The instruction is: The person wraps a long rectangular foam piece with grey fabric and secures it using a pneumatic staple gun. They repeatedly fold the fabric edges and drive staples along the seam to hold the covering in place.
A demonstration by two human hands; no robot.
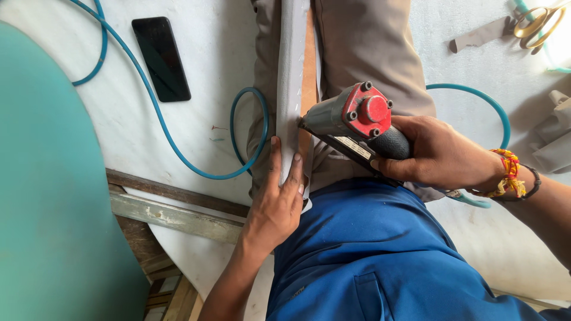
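Fabric-wrapped strip (292, 77) runs up centre of view, over person's lap. Left hand (276, 199) lies flat on strip's near end. Right hand (437, 156) grips pneumatic stapler (351, 119) from right, nose touching strip just above left hand's fingers. Air hose (160, 119) loops on desk (196, 47) left of strip. Phone (161, 58) lies on desk, upper left. Scissors (538, 24) at far upper right. Wooden bar (172, 214) lies lower left, below hose.
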